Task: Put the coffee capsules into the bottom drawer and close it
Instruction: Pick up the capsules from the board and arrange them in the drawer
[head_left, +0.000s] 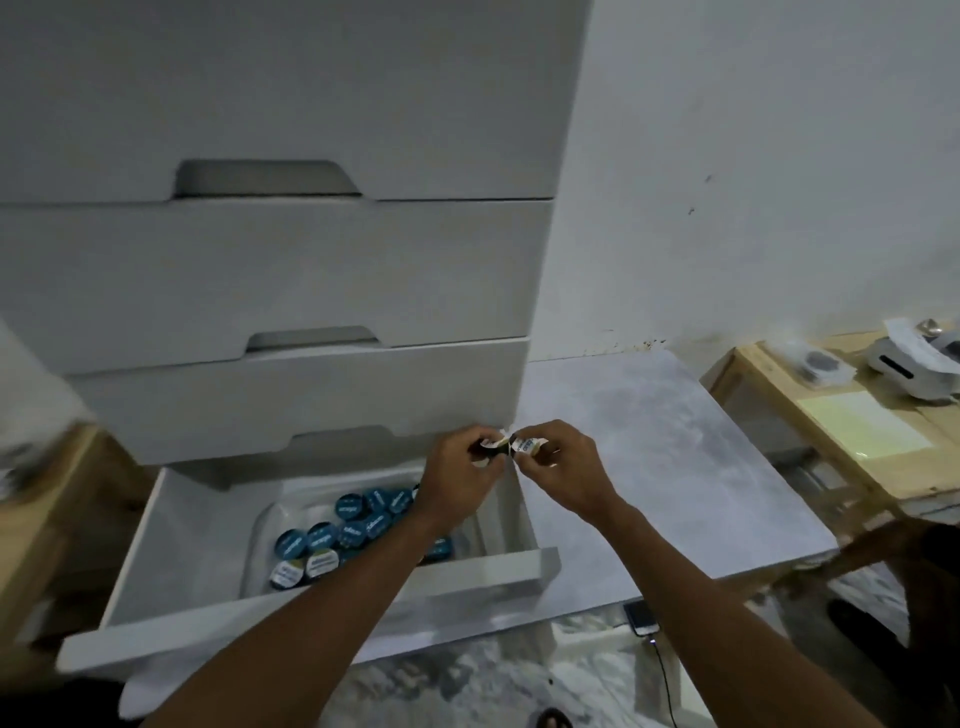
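The bottom drawer (171, 631) of a white drawer unit stands pulled out. Inside it a clear tray (260, 525) holds several coffee capsules (332, 538), most with blue lids and two with white lids at the front. Above the drawer's right back corner, my left hand (460, 475) is shut on a dark capsule with a white lid (491, 448). My right hand (563, 467) pinches another white-lidded capsule (527, 447) right beside it. The two capsules nearly touch between my fingertips.
Three upper drawers (291, 280) are closed. A grey low table (665, 457) stands right of the unit, against the white wall. A wooden shelf (852, 426) with small devices and a paper sits at far right. A phone with a cable (643, 618) lies on the floor.
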